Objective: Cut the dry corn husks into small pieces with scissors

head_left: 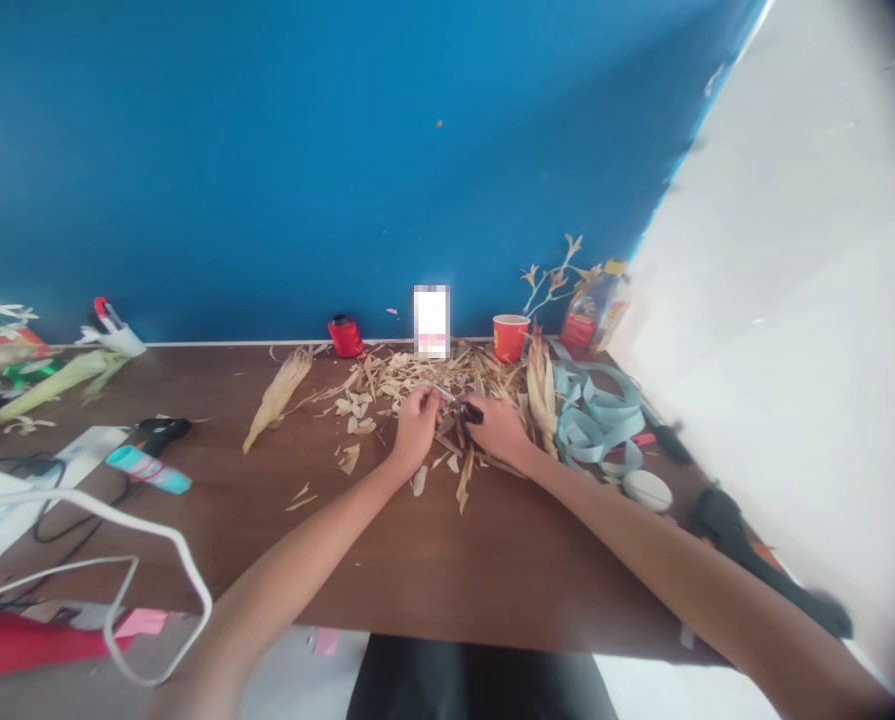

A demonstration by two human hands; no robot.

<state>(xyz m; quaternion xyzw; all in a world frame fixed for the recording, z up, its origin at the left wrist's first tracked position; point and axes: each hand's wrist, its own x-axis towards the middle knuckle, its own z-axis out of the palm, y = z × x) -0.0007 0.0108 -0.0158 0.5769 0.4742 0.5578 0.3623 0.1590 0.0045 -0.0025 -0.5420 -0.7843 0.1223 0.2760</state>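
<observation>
While both hands meet over husk pile near tabletop's far edge, centre: left hand curled closed, fingertips pinching pale husk strip. Right hand closed round small black tool; kind too small to tell. Hands nearly touching, scraps scattered beneath. Light-blue ribbon heaped just right of right hand. Red cup at far edge behind pile. Whole dried husk lying left of pile. Teal tube well apart, toward left edge.
</observation>
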